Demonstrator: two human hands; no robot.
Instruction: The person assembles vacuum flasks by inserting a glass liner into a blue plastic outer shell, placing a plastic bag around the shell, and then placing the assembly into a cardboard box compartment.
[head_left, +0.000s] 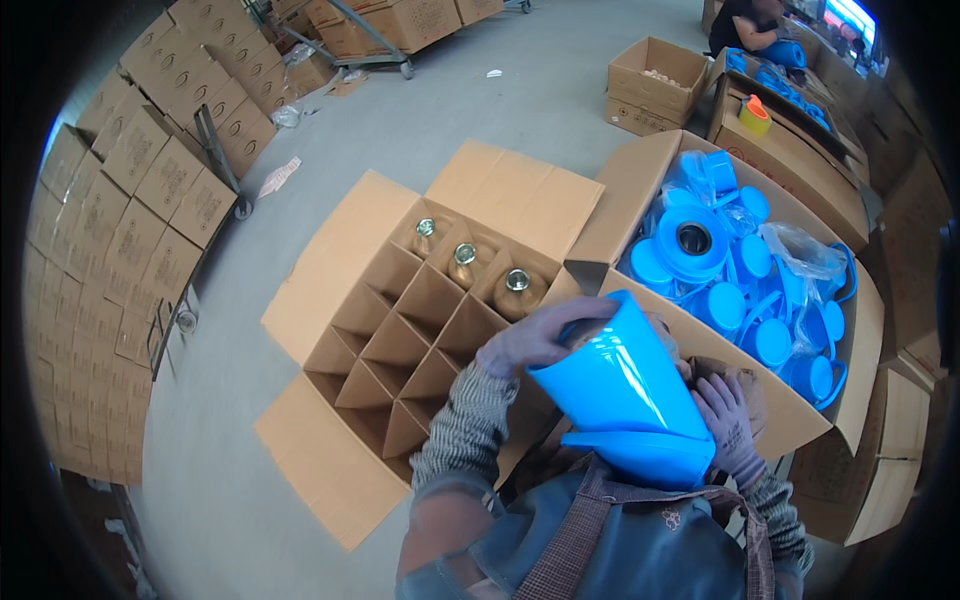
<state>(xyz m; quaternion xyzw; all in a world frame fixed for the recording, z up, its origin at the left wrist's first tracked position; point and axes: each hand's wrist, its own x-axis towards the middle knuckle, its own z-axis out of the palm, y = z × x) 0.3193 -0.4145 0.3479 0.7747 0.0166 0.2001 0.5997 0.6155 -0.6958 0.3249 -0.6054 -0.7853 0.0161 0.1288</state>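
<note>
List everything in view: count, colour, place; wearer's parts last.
Plastic shell: one, blue, lower centre.
Divided carton: one, brown, left of it.
Silver-topped vessels: three visible, brownish, in its compartments.
Parts carton: one, brown, right.
Loose parts: many, blue, inside it.
Clear bags: several, colourless, among these.
Far-right carton: one, brown, behind the parts carton.
Tape roll: one, yellow and orange, on it.
Small carton: one, brown, upper right.
Stacked cartons: many, brown, far left.
Trolleys: at least two, grey, left and top.
Co-worker: one, dark top, top right.
Floor: one, grey, throughout.
Apron: one, dark blue, bottom centre.
Left hand: one, purple glove, on the plastic shell's rim.
Right hand: one, purple glove, right of it.
</note>
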